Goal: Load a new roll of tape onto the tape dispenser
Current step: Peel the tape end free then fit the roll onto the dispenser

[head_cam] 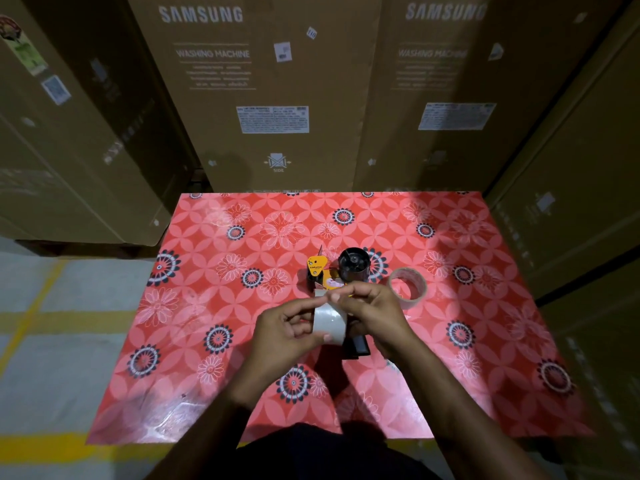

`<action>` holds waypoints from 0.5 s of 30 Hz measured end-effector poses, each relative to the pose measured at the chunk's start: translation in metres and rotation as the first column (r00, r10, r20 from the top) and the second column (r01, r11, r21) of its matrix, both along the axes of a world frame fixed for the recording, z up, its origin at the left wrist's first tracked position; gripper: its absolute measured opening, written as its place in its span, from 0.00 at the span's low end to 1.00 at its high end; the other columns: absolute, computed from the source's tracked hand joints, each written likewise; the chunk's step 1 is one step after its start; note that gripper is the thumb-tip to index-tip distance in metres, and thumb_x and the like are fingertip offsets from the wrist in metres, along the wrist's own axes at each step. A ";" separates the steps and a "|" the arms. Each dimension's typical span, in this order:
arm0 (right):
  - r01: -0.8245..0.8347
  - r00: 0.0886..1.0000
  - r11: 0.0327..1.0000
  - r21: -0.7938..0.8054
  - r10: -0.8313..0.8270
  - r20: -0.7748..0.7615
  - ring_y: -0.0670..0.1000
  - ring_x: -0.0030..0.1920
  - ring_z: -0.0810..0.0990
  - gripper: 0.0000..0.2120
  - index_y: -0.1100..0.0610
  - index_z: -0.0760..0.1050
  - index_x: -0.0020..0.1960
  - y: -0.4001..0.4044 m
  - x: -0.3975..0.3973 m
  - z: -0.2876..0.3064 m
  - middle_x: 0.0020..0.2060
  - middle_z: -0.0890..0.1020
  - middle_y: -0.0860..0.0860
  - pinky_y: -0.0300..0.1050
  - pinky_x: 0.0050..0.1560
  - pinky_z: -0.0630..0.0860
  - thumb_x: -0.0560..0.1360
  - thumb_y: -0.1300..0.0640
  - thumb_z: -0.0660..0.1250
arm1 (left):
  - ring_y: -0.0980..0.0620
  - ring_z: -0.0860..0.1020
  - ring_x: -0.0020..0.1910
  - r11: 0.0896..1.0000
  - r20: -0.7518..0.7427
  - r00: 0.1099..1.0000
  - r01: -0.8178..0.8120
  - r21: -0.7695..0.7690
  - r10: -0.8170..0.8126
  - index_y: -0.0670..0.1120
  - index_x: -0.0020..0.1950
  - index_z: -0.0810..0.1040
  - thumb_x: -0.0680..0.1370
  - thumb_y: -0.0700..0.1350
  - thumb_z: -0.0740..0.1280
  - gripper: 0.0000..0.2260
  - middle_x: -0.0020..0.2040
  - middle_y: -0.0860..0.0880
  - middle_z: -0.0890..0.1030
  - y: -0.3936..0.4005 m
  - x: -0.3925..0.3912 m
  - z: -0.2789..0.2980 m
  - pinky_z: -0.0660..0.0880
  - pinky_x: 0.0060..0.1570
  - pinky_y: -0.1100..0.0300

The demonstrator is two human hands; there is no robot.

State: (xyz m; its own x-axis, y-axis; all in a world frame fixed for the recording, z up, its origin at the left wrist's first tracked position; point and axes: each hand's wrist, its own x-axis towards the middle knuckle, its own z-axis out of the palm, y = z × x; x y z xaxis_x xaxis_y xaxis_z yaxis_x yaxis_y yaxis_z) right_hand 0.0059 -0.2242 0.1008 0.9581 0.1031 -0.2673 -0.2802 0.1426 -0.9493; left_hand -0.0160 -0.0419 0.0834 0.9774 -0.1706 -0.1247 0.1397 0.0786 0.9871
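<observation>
Red floral table (242,341) — tall cardboard boxes (277,98) behind

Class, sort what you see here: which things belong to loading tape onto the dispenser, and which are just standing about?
Belongs to the job:
- tape roll, held in the left hand and right hand
- dispenser, with its black hub bare

Just about:
- second roll, right of the dispenser; maybe a spent one, hard to tell
- floral tablecloth
- cartons behind
</observation>
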 end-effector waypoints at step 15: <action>-0.164 0.967 0.975 -0.147 0.189 0.169 0.55 0.43 0.77 0.25 0.72 0.76 0.50 0.002 -0.005 -0.021 0.42 0.78 0.72 0.50 0.46 0.78 0.68 0.52 0.78 | 0.56 0.79 0.49 0.934 0.248 0.950 -0.252 0.252 0.190 0.49 0.45 0.86 0.71 0.35 0.77 0.10 0.50 0.49 0.80 0.003 0.003 0.003 0.74 0.48 0.67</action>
State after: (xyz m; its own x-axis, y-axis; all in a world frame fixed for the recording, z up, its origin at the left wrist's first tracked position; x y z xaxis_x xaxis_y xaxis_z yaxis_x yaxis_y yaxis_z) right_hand 0.0009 -0.2223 0.0798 0.9614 0.2506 -0.1134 -0.1113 -0.0224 -0.9935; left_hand -0.0134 -0.0388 0.0863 0.9946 0.0635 0.0824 -0.0683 -0.1979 0.9778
